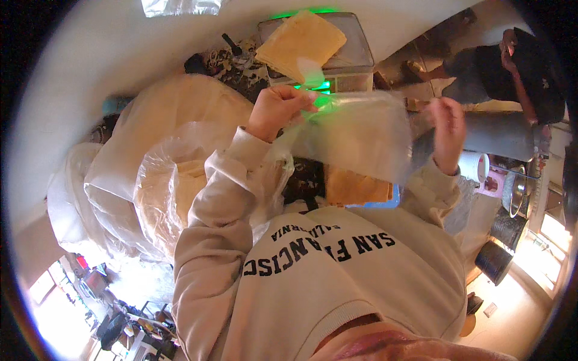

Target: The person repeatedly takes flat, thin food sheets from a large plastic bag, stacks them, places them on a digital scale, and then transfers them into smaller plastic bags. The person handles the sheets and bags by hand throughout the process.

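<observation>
My left hand (285, 109) pinches one corner of a clear plastic bag (361, 131), which hangs spread out and blurred in front of me. To the right of the bag is my right hand (448, 131), blurred, with its fingers bent; I cannot tell whether it touches any plastic. Just beyond my left hand, a stack of thin tan square sheets (302, 43) lies on a scale (356, 45) with a lit green display. Below the bag, a second stack of tan sheets (359, 185) rests on something blue (396, 197), partly hidden by the bag.
Large clear plastic bags (176, 104) fill the left side, one with tan sheets (189, 185) inside. Dark scraps (244, 58) lie left of the scale. At the right are a person in dark clothes (501, 72), a white bucket (474, 166) and black containers (494, 261).
</observation>
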`<state>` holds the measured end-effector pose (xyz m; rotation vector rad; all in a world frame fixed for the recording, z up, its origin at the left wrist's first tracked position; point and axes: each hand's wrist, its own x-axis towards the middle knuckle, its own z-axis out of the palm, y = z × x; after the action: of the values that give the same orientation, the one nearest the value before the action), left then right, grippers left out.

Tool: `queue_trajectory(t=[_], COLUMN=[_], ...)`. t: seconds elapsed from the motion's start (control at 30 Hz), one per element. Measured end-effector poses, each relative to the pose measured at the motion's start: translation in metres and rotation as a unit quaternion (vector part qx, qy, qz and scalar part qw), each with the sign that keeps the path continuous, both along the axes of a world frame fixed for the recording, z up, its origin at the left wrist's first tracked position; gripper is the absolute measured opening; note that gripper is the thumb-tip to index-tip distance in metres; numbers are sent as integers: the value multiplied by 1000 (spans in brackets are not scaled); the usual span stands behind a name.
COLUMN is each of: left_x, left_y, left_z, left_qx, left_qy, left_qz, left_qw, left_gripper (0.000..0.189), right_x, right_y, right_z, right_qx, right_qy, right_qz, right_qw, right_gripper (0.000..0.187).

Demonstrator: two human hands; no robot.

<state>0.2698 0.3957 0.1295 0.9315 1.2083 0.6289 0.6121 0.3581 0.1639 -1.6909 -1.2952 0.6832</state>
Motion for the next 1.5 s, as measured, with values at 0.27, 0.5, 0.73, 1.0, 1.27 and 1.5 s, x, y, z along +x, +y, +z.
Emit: queue_trajectory(t=[0.27,0.5,0.73,1.0,1.27,1.5], left_x=[7,-14,-38,-11,-15,-118], left_y=[-34,-31,-20,-24,-22,-9], left_z=[12,12,15,5,2,-17], left_qx=[114,212,213,200,226,-49], left_qy=[-94,-123,-60,-146,-133,-423], left_qz=[117,82,-20,42,56,241], left_qw=[982,966,975,968,963,872], left_gripper=[27,38,25,13,9,16], right_x=[-164,-162,-150,-167,-168,-96], right_y=[-1,6,14,11,16,53], right_z=[-23,-26,-31,-22,-48,-118], right_qx=[24,-38,-68,25,-10,-100], right_qy=[138,265,425,251,379,650], right_qz=[321,351,220,228,175,67], right_qw=[937,897,875,941,909,750], right_gripper=[21,7,12,12,19,19])
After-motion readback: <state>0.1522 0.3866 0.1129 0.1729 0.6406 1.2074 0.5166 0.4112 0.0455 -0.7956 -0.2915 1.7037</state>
